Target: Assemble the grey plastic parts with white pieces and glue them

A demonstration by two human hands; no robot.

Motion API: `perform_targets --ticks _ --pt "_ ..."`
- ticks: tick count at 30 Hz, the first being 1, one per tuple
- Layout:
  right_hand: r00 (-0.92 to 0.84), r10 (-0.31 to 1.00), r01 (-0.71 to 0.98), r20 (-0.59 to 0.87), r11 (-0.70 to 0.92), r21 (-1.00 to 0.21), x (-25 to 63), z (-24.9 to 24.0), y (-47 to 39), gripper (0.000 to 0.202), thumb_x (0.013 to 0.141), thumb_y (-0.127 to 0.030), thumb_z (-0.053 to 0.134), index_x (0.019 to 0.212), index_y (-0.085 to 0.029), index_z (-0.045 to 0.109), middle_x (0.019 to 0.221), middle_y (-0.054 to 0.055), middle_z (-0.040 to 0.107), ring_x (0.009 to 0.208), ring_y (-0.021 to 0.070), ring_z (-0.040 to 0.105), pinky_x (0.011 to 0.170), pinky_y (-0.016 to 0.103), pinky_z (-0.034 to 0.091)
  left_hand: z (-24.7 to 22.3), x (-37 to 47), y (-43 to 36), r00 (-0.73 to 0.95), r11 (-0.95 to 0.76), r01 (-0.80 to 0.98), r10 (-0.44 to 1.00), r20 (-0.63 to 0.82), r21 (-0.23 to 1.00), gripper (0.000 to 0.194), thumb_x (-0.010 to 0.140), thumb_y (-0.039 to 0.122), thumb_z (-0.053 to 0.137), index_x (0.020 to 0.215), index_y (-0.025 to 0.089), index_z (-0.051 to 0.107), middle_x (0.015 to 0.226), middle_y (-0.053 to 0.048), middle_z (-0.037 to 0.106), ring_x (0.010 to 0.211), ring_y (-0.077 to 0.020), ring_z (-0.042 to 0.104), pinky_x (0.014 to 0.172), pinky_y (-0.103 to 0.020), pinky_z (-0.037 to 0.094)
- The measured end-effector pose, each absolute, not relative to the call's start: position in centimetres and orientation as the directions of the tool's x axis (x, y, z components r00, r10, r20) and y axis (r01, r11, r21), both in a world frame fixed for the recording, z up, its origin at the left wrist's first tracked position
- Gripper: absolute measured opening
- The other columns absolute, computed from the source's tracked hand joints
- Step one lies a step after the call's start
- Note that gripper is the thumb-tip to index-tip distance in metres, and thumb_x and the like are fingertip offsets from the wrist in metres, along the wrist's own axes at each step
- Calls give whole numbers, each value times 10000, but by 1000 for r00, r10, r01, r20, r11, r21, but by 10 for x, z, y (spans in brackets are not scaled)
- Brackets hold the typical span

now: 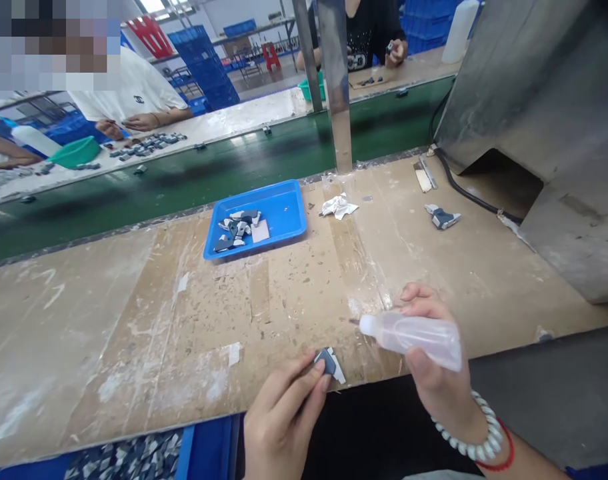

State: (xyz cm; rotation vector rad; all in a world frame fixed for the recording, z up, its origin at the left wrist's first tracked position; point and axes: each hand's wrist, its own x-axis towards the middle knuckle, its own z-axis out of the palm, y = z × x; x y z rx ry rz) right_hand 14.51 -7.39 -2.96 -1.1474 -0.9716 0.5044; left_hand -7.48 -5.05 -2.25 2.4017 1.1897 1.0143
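Observation:
My left hand (289, 407) pinches a small dark grey and white plastic part (329, 362) at the front edge of the cardboard-covered bench (304, 300). In my right hand (437, 360) is a translucent squeeze bottle (417, 339), tipped on its side. Its white cap and thin nozzle point left, above the bench and apart from the part. Beyond my hands sits a shallow blue tray (287, 230) with several similar grey and white parts (238, 227) and a pale pink square (260, 231).
A crumpled white tissue (339, 206) lies right of the tray. Farther right are another grey and white part (442, 217), a blade-like tool (425, 175) and a metal housing (549, 133). A green conveyor belt (224, 167) runs behind the bench; co-workers sit across it. Below left is a blue bin (187, 453) of parts.

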Motion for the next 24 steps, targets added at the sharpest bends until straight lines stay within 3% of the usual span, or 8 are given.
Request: perform_targets --ticks 3,6,10,13,18,21,24 --pt "473 864 -74 174 235 -969 162 -27 -79 346 845 -333 811 1135 -261 636 1211 80 595 1127 239 628 922 364 591 -30 -79 -55 446 -660 609 744 498 441 317 914 108 719 1205 233 737 1165 -55 768 1210 -247 678 1010 -362 609" --pt "394 913 -170 105 184 -968 180 -21 -77 360 791 -226 865 1071 -263 641 1179 57 679 1083 206 690 843 251 617 -36 -81 -56 446 -672 620 726 524 405 358 925 76 684 1253 218 709 1142 -55 770 1203 -236 669 993 -340 610" --pt "414 909 -190 39 128 -973 193 -19 -70 276 849 -393 813 939 -222 615 866 17 670 720 139 666 617 178 579 -37 -78 -53 380 -650 616 740 556 444 280 978 98 599 1233 175 685 1075 -85 758 1033 -213 700 892 -314 610" --pt "511 859 -184 -5 104 -977 199 -25 -67 319 900 -494 741 995 -221 605 763 2 640 582 120 604 517 175 523 -32 -74 -54 320 -621 614 760 565 487 224 1040 154 518 1203 154 672 1016 -100 735 952 -200 681 842 -305 576" --pt "571 817 -256 75 264 -930 207 -26 -70 646 698 -442 941 1212 -266 591 986 31 756 872 224 765 814 317 642 -18 -68 -58 283 -649 563 733 618 512 220 1061 258 508 1160 149 671 924 -81 724 893 -180 650 813 -286 548" --pt "621 765 11 174 213 -977 211 -25 -70 620 709 -309 942 1232 -273 612 1032 31 761 1028 259 747 1006 434 578 -9 -63 -60 287 -689 517 699 656 508 214 1007 291 613 1156 150 675 880 -65 734 848 -178 657 767 -281 561" --pt "600 780 292 177 -7 -956 218 -31 -65 568 705 -394 926 1179 -226 663 1118 100 758 1114 329 697 1090 596 476 0 -58 -63 276 -703 477 689 670 527 184 974 277 669 1103 146 681 804 -54 723 781 -175 659 697 -283 569"
